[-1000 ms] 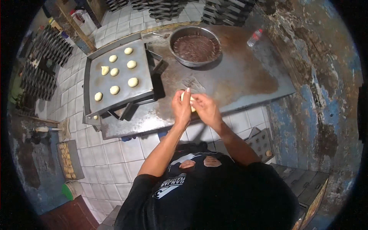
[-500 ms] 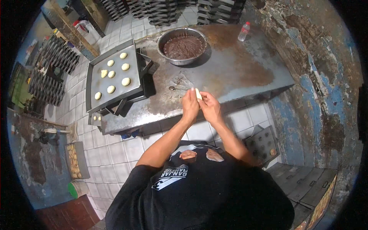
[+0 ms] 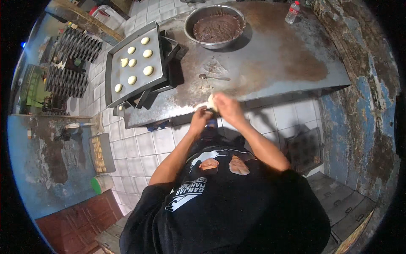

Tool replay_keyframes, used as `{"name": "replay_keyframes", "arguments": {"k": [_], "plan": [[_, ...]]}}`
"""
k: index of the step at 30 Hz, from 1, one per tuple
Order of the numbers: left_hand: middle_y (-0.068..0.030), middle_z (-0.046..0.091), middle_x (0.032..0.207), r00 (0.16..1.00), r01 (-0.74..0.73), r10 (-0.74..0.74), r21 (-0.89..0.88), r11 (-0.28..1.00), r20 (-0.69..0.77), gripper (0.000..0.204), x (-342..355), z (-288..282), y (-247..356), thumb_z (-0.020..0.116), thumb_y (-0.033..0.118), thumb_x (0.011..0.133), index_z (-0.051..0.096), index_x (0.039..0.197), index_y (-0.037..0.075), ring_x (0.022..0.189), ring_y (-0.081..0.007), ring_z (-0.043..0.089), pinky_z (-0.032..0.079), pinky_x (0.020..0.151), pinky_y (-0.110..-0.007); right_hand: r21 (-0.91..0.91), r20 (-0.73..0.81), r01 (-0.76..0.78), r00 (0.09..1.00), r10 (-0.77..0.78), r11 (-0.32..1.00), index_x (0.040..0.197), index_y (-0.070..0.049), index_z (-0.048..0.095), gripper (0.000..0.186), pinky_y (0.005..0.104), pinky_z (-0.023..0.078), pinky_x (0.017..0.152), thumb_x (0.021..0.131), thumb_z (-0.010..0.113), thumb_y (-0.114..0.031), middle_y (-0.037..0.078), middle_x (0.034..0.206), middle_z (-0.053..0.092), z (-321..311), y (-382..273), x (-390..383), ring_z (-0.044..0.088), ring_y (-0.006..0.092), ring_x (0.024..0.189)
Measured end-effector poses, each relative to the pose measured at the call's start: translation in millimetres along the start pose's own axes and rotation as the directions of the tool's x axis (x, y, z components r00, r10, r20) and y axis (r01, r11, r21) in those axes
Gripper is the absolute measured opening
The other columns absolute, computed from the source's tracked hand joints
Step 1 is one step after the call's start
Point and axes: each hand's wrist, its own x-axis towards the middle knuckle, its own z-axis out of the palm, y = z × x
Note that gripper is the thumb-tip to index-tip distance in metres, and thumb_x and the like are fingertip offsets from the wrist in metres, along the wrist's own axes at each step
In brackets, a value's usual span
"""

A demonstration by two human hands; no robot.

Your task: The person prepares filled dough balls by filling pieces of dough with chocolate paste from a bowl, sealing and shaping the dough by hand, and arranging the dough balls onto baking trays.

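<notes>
Right hand at a pale dough piece, left hand close below

The right hand, slightly blurred, has its fingers bent in against the dough, which shows at its fingertips just above the desk's near edge. The left hand is half curled just below and to the left, thumb and fingers drawn toward one another; whether it pinches the dough too, I cannot tell.

Just beyond the hands, a metal spoon lies flat on the worn metal desk, beside a whitish smear. Farther back stands a round steel bowl of thick dark-brown filling. To the left, a rectangular metal baking tray carries eight pale dough balls, set apart except for two near its middle that sit close together. At the far right of the desk, a clear plastic bottle with a red cap stands upright. White tiles cover the floor below, where a shadowed dark tray shows at right.
</notes>
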Motion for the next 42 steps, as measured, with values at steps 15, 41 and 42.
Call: {"name": "replay_keyframes", "arguments": {"k": [15, 41, 42], "plan": [[-0.0026, 0.063, 0.113, 0.978, -0.092, 0.182, -0.561, 0.823, 0.107, 0.075, 111.0, -44.8, 187.4, 0.075, -0.006, 0.077, 0.047, 0.146, 0.006, 0.102, -0.0141, 0.062, 0.049, 0.096, -0.033, -0.806, 0.582, 0.552, 0.805, 0.116, 0.214, 0.114, 0.004, 0.062, 0.033, 0.0460, 0.059, 0.078, 0.084, 0.061, -0.010, 0.024, 0.107, 0.065, 65.8, 152.6, 178.9, 0.068, 0.0354, 0.101], [-0.0118, 0.068, 0.116, 0.882, -0.288, 0.341, 0.201, 0.936, -0.326, 0.053, 276.4, -73.5, 236.1, 0.081, 0.006, 0.085, 0.052, 0.130, 0.004, 0.109, -0.0176, 0.065, 0.052, 0.095, -0.030, 0.155, 0.536, -0.519, 0.759, 0.370, 0.840, 0.117, -0.001, 0.072, 0.027, 0.0330, 0.048, 0.057, 0.098, 0.062, -0.017, 0.002, 0.069, 0.062, -27.9, 11.7, 397.2, 0.057, 0.0142, 0.061], [-0.0138, 0.069, 0.119, 0.895, -0.247, 0.308, 0.217, 0.944, -0.321, 0.059, 278.2, -69.0, 234.9, 0.081, 0.008, 0.086, 0.048, 0.135, 0.005, 0.111, -0.0192, 0.066, 0.052, 0.096, -0.031, 0.152, 0.539, -0.503, 0.764, 0.355, 0.851, 0.117, -0.001, 0.072, 0.027, 0.0330, 0.048, 0.057, 0.098, 0.062, -0.017, 0.002, 0.069, 0.062, -21.6, 8.3, 381.9, 0.057, 0.0142, 0.061]]}}
